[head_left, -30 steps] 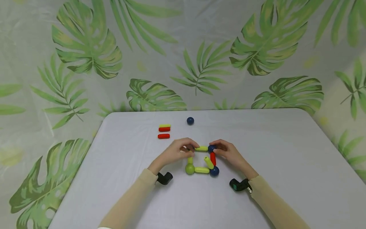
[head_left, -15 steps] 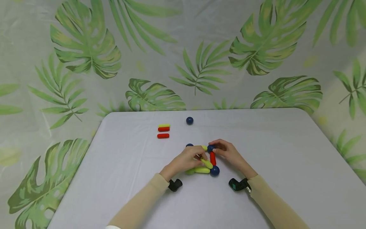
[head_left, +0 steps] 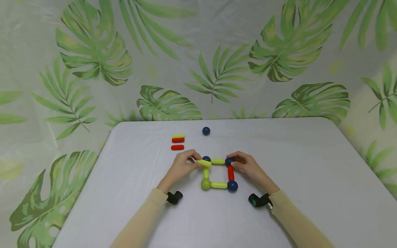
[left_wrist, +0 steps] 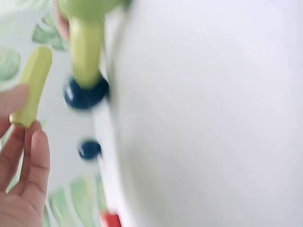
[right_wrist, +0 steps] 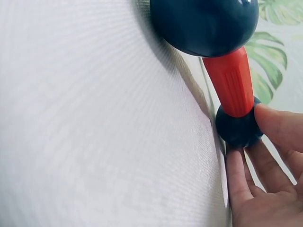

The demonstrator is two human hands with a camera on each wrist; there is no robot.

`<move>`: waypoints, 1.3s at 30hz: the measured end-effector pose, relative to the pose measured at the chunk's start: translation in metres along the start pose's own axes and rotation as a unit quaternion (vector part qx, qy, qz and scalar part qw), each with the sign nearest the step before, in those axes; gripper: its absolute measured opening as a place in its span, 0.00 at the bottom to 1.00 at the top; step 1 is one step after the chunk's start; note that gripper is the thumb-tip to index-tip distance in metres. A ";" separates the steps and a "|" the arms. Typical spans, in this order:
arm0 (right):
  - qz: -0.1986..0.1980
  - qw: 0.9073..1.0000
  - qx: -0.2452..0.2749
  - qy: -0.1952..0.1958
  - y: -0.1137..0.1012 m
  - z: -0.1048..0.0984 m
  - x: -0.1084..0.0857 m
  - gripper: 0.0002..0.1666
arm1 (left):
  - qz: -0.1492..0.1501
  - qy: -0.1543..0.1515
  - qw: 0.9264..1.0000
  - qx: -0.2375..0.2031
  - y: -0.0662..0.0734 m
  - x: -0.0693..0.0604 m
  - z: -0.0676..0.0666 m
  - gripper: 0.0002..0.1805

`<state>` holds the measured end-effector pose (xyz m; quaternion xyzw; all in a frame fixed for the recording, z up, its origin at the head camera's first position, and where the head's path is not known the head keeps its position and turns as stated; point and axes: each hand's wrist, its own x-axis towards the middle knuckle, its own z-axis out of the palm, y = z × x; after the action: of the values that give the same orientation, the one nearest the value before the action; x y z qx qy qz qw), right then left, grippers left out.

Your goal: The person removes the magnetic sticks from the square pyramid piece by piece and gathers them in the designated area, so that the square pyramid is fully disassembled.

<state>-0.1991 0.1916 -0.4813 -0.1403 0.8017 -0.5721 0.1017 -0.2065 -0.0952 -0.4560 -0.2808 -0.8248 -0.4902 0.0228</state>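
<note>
My left hand (head_left: pixel 181 166) pinches a loose yellow-green rod (left_wrist: pixel 33 85) between thumb and fingertips, above the square's back-left corner. My right hand (head_left: pixel 249 168) grips the back-right blue ball (head_left: pixel 228 161), its thumb and fingers around the ball in the right wrist view. The square lies on the table. Its other corners are a blue ball (head_left: pixel 206 158) at back left, a green ball (head_left: pixel 206 184) at front left and a blue ball (head_left: pixel 232 186) at front right. A red rod (right_wrist: pixel 232 82) forms the right side; yellow-green rods form the others. Whether the held rod touches the back-left ball is unclear.
A loose blue ball (head_left: pixel 206 131) lies near the table's back edge. Left of it are a yellow-green rod (head_left: pixel 178 136), a red rod (head_left: pixel 178 140) right against it, and another red rod (head_left: pixel 177 147). A leaf-patterned cloth (head_left: pixel 217 106) hangs behind the white table (head_left: pixel 304 162).
My left hand left the back-left corner, took the tilted yellow-green rod off the front-right blue ball, and carried it back to the back-left corner. My right hand stays on its ball.
</note>
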 end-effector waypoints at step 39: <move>-0.003 1.000 0.012 -0.003 0.000 0.000 -0.001 0.18 | -0.178 0.111 0.970 0.126 -0.049 0.022 -0.064 0.09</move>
<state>-0.1983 0.1921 -0.4812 -0.1429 0.7938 -0.5819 0.1040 -0.2645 -0.1559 -0.4548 -0.0684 -0.9087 -0.4071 0.0621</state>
